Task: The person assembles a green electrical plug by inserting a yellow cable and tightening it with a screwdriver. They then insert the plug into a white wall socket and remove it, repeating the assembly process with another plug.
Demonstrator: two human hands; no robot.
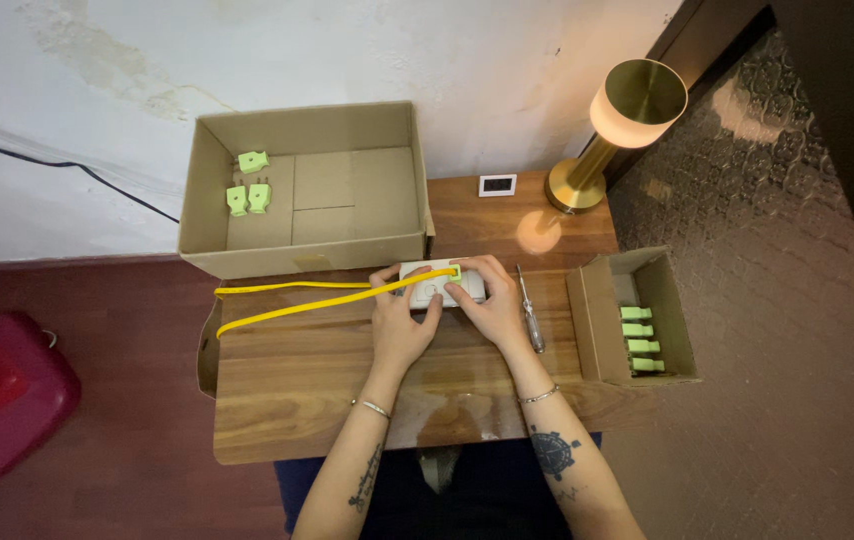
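Note:
Both my hands meet at a small white socket block (439,291) lying on the wooden table (307,390). My left hand (400,322) holds its near left side, thumb on top. My right hand (488,300) grips the right end and presses a light green plug (454,271) at the block's top edge. A yellow flat cable (297,300) runs from that plug leftward across the table in a long loop.
A large open cardboard box (209,215) at the back left holds three green plugs (250,185). A smaller open box (587,320) at the right holds several green plugs (640,340). A screwdriver (530,310) lies beside my right hand. A lit brass lamp (612,125) stands at the back right.

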